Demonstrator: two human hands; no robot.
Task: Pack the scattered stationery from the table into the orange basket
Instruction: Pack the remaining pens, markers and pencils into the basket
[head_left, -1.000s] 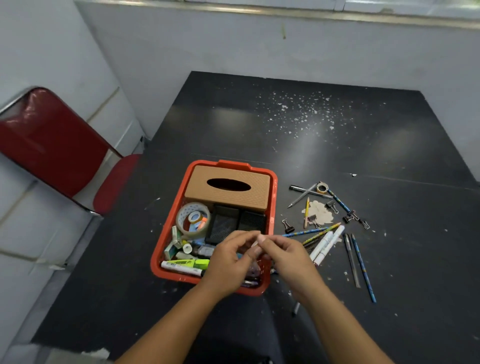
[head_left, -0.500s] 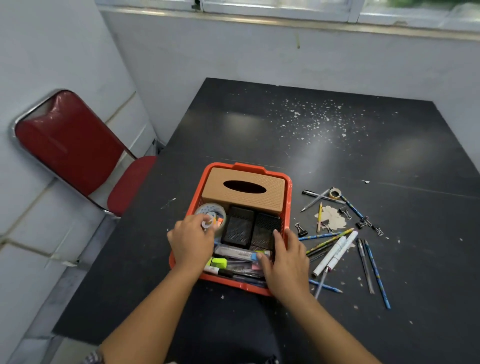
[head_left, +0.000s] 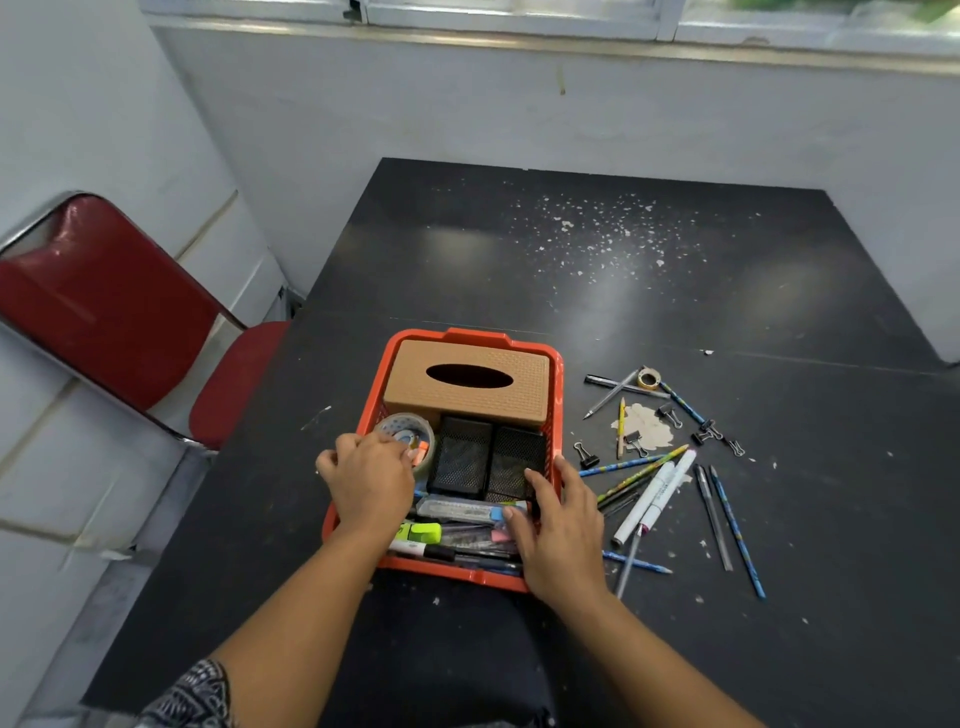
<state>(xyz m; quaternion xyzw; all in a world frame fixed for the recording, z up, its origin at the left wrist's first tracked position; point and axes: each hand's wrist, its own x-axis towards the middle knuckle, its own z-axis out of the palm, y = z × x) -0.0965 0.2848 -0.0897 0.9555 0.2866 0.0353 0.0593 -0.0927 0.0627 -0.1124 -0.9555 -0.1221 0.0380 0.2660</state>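
The orange basket (head_left: 475, 335) stands on the black table (head_left: 519, 291) and holds a tan tissue box (head_left: 467, 384), a clear tape roll (head_left: 410, 428), two black mesh holders (head_left: 488, 460), a cutter (head_left: 457, 512), a green highlighter (head_left: 422, 532) and pens. My left hand (head_left: 369, 483) is over the basket's left side, its bent fingertips at the tape roll; what lies under it is hidden. My right hand (head_left: 561, 525) lies flat over the right front corner, fingers on the rim and a mesh holder, thumb on the cutter's end. White markers (head_left: 654, 499), pencils (head_left: 735, 530) and binder clips (head_left: 586, 454) lie scattered to the right.
A red chair (head_left: 104, 306) stands left of the table against the white wall. A small tape ring (head_left: 648, 378) and a silver pen (head_left: 610, 395) lie at the far end of the scatter. White flecks dot the far half of the table.
A second ago both hands met over the basket's front. They have parted: the left to the tape roll side, the right to the right rim. The view has tilted up slightly.
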